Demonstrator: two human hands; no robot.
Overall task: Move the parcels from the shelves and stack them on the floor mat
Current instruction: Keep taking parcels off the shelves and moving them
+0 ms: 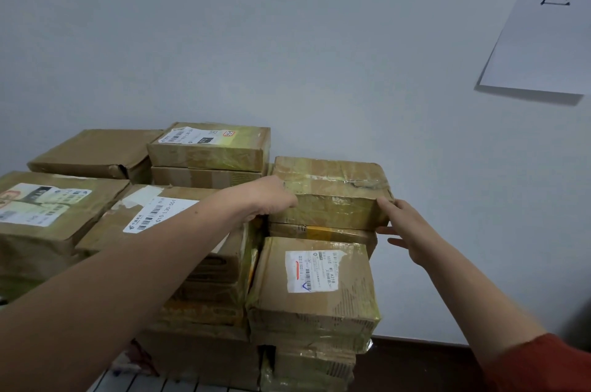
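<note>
Bracketing the taped parcel point(332, 196) between both hands, we are working at the top of a stack against the wall point(287, 39). The parcel is lying on a lower parcel point(323, 232), behind the labelled parcel point(315, 283), with its long axis running left to right, one end to each hand. Our left hand point(271, 199) is meeting the left end with its fingers out of sight, so we cannot tell its grasp. Our right hand point(404, 228) is spreading straight fingers against the right end. Neither hand is nearer, so we are judging that the next move needs both.
</note>
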